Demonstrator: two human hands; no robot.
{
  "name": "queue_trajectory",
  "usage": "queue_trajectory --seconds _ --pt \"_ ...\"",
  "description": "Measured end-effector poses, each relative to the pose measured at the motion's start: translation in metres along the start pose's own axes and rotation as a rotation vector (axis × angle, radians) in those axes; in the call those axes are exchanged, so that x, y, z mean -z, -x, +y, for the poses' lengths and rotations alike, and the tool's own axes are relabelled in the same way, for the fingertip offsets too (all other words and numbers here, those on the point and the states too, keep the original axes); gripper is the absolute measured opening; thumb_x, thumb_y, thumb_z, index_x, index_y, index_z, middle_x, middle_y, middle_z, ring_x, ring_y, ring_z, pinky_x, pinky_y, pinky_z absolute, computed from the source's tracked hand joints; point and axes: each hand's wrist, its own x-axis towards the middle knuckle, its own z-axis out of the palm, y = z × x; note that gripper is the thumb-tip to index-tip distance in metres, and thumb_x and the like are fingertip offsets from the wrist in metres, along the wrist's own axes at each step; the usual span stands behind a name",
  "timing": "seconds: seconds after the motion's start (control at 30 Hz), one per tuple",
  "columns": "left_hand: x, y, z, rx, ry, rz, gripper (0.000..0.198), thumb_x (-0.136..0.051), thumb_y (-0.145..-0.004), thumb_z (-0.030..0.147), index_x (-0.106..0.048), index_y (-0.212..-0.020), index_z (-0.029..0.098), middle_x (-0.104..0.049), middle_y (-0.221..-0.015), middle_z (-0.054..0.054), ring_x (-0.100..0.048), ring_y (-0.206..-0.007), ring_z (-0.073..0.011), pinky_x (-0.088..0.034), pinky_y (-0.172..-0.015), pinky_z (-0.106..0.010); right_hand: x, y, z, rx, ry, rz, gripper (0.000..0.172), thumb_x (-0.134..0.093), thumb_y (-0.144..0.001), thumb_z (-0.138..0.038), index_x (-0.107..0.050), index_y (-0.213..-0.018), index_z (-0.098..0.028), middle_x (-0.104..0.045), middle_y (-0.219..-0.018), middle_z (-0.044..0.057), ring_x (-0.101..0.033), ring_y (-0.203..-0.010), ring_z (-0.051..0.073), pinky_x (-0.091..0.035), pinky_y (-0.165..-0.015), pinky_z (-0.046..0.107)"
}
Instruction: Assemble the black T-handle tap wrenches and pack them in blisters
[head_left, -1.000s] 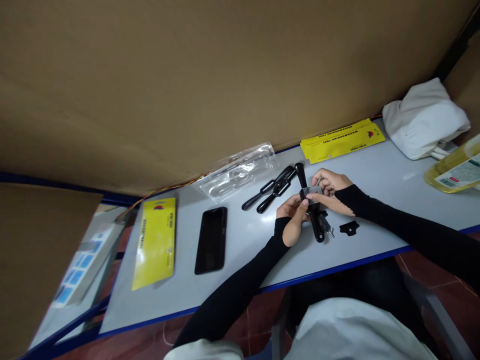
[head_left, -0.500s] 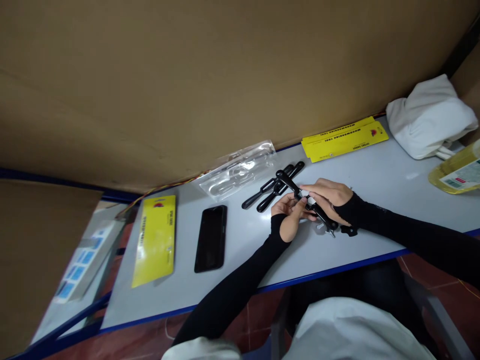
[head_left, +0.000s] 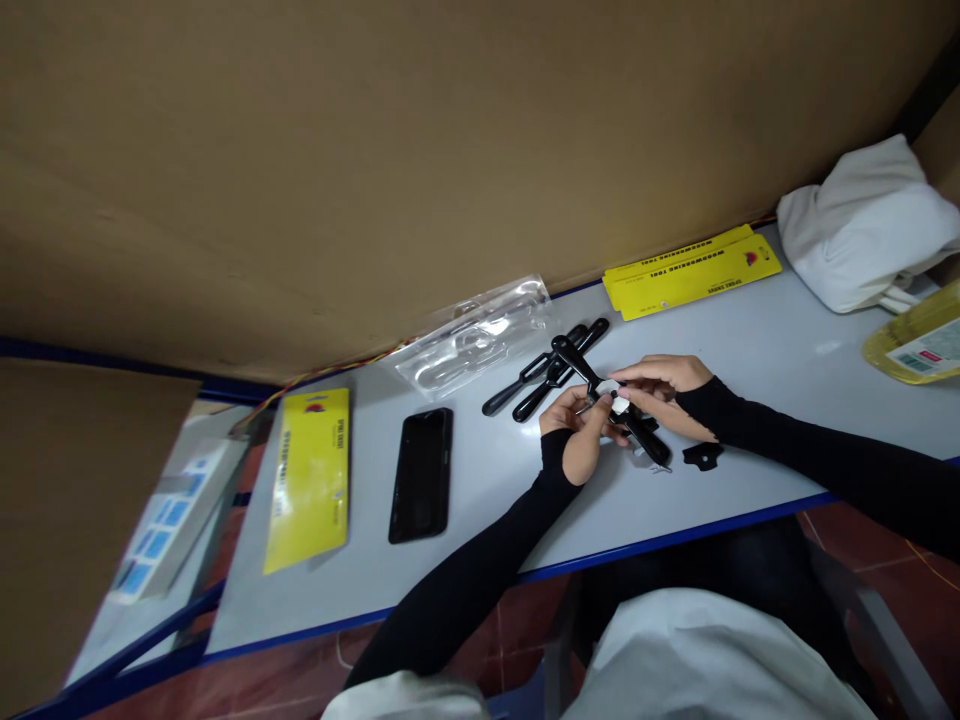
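Note:
A black spokeshave (head_left: 571, 356) lies slantwise between my hands above the table. My left hand (head_left: 571, 432) is closed around its middle, thumb on top. With pinched fingers, my right hand (head_left: 666, 384) holds the edge of a pale metal blade (head_left: 619, 399) at the spokeshave's centre; whether the blade sits flush there I cannot tell. A small black cap plate (head_left: 702, 457) rests on the table below my right wrist. Small metal screws (head_left: 660, 467) show beneath the lower handle, partly hidden. Just beyond my left hand, more black spokeshaves (head_left: 531, 402) lie crossed.
A clear plastic blister pack (head_left: 480, 345) lies by the cardboard wall. Yellow printed cards lie at the back (head_left: 694, 275) and left (head_left: 309, 480). A black phone (head_left: 421, 475) is left of my arm. A white cloth (head_left: 862, 225) and a yellow liquid bottle (head_left: 915, 340) stand right.
My right hand has shifted slightly up and away from the lower handle, leaving the black cap plate more exposed. More of the pale blade shows at the spokeshave's centre. My left hand keeps its grip.

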Motion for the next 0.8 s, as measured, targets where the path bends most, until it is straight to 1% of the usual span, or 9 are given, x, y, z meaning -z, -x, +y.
queue_trajectory --seconds 0.13,0.23,0.33,0.43,0.53,0.6,0.7,0.8 --pt "0.000 -0.001 0.000 -0.002 -0.007 0.003 0.053 -0.093 -0.067 0.057 -0.065 -0.084 0.016 -0.076 -0.077 -0.006 -0.063 -0.039 -0.0137 -0.052 -0.037 -0.025 0.000 0.002 -0.003 -0.089 -0.060 -0.005 0.036 -0.071 -0.092 -0.042 -0.083 -0.115 -0.017 -0.076 -0.087 0.007 -0.063 -0.063 0.013 -0.049 -0.054 0.024" --pt "0.000 -0.001 0.001 0.001 0.014 0.015 0.053 -0.095 -0.064 0.057 -0.063 -0.079 0.016 -0.073 -0.069 -0.002 -0.061 -0.037 -0.0131 -0.048 -0.034 -0.022 0.000 0.003 -0.005 -0.132 -0.099 -0.020 0.036 -0.071 -0.092 -0.042 -0.082 -0.116 -0.017 -0.078 -0.088 0.008 -0.069 -0.065 0.015 -0.052 -0.054 0.024" --pt "-0.001 -0.001 0.002 0.005 0.038 0.025 0.055 -0.096 -0.060 0.056 -0.063 -0.077 0.016 -0.068 -0.062 0.002 -0.060 -0.035 -0.0128 -0.047 -0.033 -0.021 0.000 0.003 -0.006 -0.141 -0.093 -0.035 0.040 -0.070 -0.092 -0.042 -0.081 -0.119 -0.016 -0.078 -0.089 0.008 -0.070 -0.066 0.015 -0.052 -0.054 0.024" --pt "-0.002 -0.001 0.005 0.014 0.047 0.028 0.056 -0.096 -0.059 0.057 -0.061 -0.076 0.016 -0.065 -0.058 0.002 -0.061 -0.035 -0.0142 -0.047 -0.032 -0.022 0.002 0.002 -0.003 -0.094 -0.034 -0.001 0.038 -0.070 -0.091 -0.041 -0.082 -0.116 -0.015 -0.078 -0.087 0.008 -0.065 -0.064 0.013 -0.048 -0.052 0.024" --pt "-0.001 -0.002 0.009 0.025 0.039 0.026 0.054 -0.096 -0.060 0.054 -0.059 -0.075 0.017 -0.063 -0.053 0.003 -0.059 -0.032 -0.0148 -0.046 -0.031 -0.022 0.010 -0.003 -0.001 -0.029 0.077 0.077 0.028 -0.069 -0.092 -0.038 -0.082 -0.106 -0.017 -0.077 -0.087 0.007 -0.060 -0.064 0.012 -0.043 -0.053 0.024" --pt "0.002 -0.004 0.013 0.036 0.015 0.026 0.050 -0.095 -0.061 0.049 -0.059 -0.075 0.017 -0.064 -0.054 0.003 -0.059 -0.032 -0.0157 -0.046 -0.030 -0.023 0.019 -0.007 0.003 0.021 0.183 0.099 0.023 -0.066 -0.094 -0.034 -0.081 -0.101 -0.017 -0.076 -0.087 0.006 -0.059 -0.065 0.013 -0.042 -0.054 0.025" --pt "0.007 -0.011 0.017 0.059 -0.038 0.036 0.045 -0.094 -0.060 0.042 -0.059 -0.072 0.017 -0.067 -0.059 -0.001 -0.062 -0.035 -0.0181 -0.044 -0.027 -0.023 0.035 -0.015 0.012 0.105 0.339 0.081 0.017 -0.066 -0.092 -0.025 -0.078 -0.100 -0.017 -0.074 -0.086 0.006 -0.058 -0.067 0.015 -0.045 -0.061 0.028" --pt "0.013 -0.017 0.019 0.083 -0.090 0.028 0.042 -0.092 -0.058 0.037 -0.057 -0.069 0.018 -0.066 -0.058 -0.001 -0.064 -0.037 -0.0203 -0.042 -0.025 -0.023 0.048 -0.020 0.022 0.172 0.444 0.009 0.017 -0.071 -0.087 -0.023 -0.077 -0.102 -0.018 -0.074 -0.087 0.007 -0.058 -0.076 0.019 -0.048 -0.071 0.032"
